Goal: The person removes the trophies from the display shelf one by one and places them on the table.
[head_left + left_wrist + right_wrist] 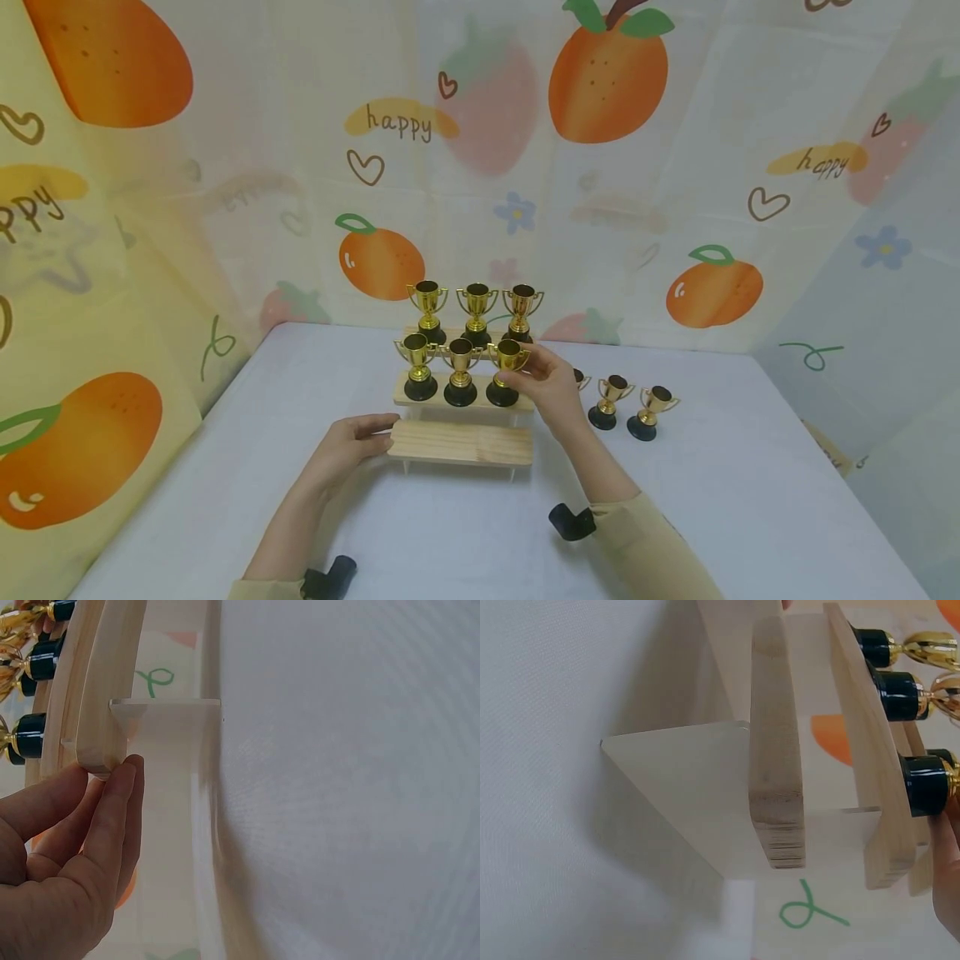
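A three-step wooden display stand [461, 442] with clear side supports stands on the white table. My left hand [345, 454] pinches the left end of its lowest board; the left wrist view shows the thumb on one face and fingertips on the other. At the right end of the middle board, my right hand [551, 387] grips a small gold trophy [508, 357] with a black base. The base sits at the board in the right wrist view. Two more trophies, one at the left [417, 367] and one in the middle [461, 367], share that board. The lowest board is bare.
Three trophies line the top board, among them a middle one [477, 308]. Right of the stand, more trophies stand on the white tabletop [697, 500], including one [612, 402] and another [652, 412]; my right hand partly hides a third. A fruit-print cloth [480, 192] hangs behind.
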Demonstrator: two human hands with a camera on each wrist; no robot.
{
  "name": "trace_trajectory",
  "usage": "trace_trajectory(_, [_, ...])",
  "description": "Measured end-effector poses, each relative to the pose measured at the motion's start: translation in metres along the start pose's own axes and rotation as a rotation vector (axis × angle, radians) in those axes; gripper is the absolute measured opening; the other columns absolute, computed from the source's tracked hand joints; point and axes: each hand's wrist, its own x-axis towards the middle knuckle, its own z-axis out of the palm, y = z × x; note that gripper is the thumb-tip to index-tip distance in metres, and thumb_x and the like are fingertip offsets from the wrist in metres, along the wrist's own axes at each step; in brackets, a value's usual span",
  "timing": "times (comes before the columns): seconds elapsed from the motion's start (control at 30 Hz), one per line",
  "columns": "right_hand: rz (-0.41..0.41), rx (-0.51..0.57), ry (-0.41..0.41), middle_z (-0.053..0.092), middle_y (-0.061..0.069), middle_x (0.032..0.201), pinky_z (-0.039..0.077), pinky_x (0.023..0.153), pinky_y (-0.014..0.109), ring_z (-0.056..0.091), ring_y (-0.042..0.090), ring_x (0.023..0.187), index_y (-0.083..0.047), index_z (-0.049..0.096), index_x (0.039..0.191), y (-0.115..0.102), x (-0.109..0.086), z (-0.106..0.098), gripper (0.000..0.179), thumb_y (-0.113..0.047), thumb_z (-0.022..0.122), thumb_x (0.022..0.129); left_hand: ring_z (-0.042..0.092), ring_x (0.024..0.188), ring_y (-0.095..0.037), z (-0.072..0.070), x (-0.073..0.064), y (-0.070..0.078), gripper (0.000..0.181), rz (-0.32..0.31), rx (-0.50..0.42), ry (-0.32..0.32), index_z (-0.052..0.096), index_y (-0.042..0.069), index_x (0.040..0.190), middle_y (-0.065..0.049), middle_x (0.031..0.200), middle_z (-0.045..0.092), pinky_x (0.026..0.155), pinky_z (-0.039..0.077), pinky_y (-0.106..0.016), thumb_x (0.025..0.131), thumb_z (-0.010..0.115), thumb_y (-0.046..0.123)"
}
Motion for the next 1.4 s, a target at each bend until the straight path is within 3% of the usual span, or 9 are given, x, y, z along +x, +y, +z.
trace_trajectory(0.77, [-0.034,-0.038,0.078,0.071,-0.012,0.093,0.055,0.078,0.018,0.067,0.003,0.09,-0.004,0.066,0.12,0.002,-0.003,-0.005,0.039,-0.009,0.078,0.083,0.066,0.104,-0.012,0.0,-0.001,0.002,0.044,0.009,-0.011,-0.02,0.055,-0.004,0.136,-0.026,0.14,0.056,0.087,0.055,-0.024,0.093,0.059,0.004])
trace_trajectory(1.23, [-0.037,-0.066,0.101,0.07,-0.017,0.089,0.055,0.082,0.018,0.067,0.001,0.088,-0.005,0.065,0.122,0.004,-0.011,-0.024,0.039,-0.011,0.076,0.085,0.066,0.108,-0.017,0.001,-0.002,0.001,0.043,-0.007,0.024,0.004,0.057,-0.002,0.135,-0.024,0.139,0.058,0.091,0.056,-0.031,0.093,0.06,0.004])
trace_trajectory(1.4, [-0.043,-0.059,0.125,0.07,-0.018,0.088,0.054,0.075,0.018,0.066,0.001,0.086,-0.004,0.065,0.122,0.004,-0.013,-0.032,0.039,-0.012,0.076,0.085,0.066,0.108,-0.017,0.001,-0.003,0.002,0.043,-0.003,0.021,0.002,0.057,-0.002,0.135,-0.024,0.138,0.058,0.092,0.056,-0.032,0.093,0.06,0.005])
